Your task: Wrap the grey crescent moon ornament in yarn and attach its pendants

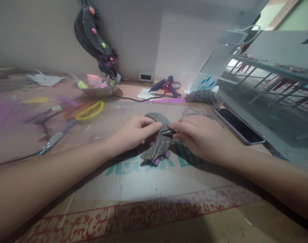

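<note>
A curved, crescent-shaped piece wrapped in grey yarn (160, 145), with small purple bits along its lower edge, is held just over the work surface. My left hand (141, 130) grips its left side between thumb and fingers; the fingertips behind it are hidden. At its right edge, my right hand (194, 133) pinches a slim pointed metal tool that looks like tweezers (166, 131). The tool's tips touch the grey yarn near my left thumb. Loose grey yarn (194, 112) lies behind my right hand.
Behind stand a blue glue gun (165, 86) with a red light, a bowl (100, 90) of coloured scraps and a dark curved ornament (92, 33). Yellow-handled scissors (89, 111) lie left. A phone (238, 125) and a grey yarn bundle (203, 97) are right.
</note>
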`<control>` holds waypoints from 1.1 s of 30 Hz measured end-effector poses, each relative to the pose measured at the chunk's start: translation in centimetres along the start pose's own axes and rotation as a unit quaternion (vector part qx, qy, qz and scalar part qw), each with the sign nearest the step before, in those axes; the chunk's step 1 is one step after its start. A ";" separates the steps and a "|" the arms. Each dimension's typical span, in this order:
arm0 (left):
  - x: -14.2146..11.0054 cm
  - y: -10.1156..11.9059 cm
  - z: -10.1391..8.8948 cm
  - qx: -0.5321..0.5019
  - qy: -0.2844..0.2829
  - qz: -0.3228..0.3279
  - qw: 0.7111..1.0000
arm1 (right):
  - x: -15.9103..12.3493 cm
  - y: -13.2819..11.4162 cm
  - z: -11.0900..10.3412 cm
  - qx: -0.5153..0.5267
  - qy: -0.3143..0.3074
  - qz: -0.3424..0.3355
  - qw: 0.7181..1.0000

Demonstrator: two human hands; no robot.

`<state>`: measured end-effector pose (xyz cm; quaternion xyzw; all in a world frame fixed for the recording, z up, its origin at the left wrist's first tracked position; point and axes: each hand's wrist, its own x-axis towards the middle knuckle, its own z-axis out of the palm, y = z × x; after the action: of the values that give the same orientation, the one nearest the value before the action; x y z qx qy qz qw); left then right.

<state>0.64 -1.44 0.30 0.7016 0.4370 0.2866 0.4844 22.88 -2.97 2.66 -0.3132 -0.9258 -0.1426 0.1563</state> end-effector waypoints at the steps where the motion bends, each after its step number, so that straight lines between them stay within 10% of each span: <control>1: 0.0 0.0 0.0 0.001 0.001 0.000 1.000 | 0.0 0.0 0.0 0.002 0.003 0.000 1.000; 33: 0.0 0.1 0.0 0.019 -0.005 -0.004 1.000 | -0.4 0.5 0.8 -0.030 0.036 -0.040 0.998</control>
<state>0.69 -1.44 0.42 0.7104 0.4425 0.2728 0.4744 23.27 -2.50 1.83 -0.2753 -0.9266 -0.1872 0.1746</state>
